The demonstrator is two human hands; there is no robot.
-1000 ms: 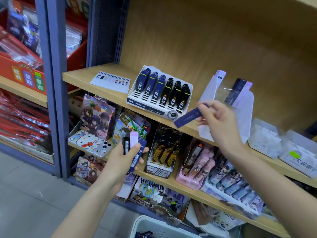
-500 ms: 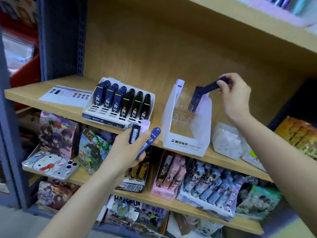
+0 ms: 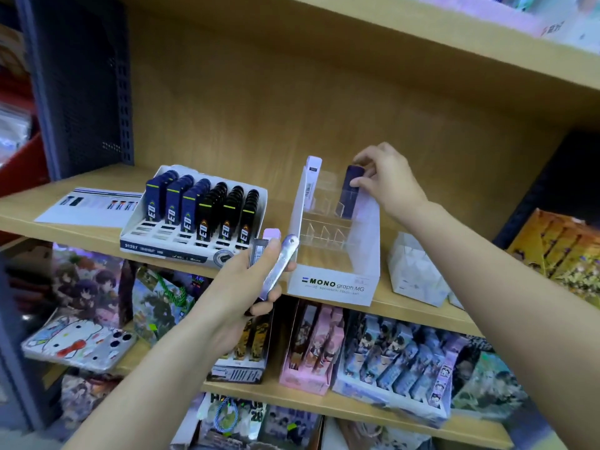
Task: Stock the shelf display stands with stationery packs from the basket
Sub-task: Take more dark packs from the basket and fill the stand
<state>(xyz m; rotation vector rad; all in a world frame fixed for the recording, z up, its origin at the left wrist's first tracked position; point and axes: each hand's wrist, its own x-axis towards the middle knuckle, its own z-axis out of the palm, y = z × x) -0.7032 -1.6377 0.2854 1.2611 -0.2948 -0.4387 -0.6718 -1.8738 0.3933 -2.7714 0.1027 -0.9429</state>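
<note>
Right hand (image 3: 388, 181) — pinching navy pack (image 3: 350, 201), in stand (image 3: 334, 287)

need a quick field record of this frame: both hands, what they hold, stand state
left hand: grips several slim packs, in front of the shelf edge
right hand: pinches dark pack at its top
dark pack: near upright, lower end in back row of MONO stand, right side
MONO stand: on shelf; pale pack at back left; no packs visible in front slots
neighbour: tray of lead cases, left of stand, six rows

white display stand (image 3: 334, 287) reads "mono graph mg"; neighbouring tray (image 3: 156, 246) "51357"
</note>
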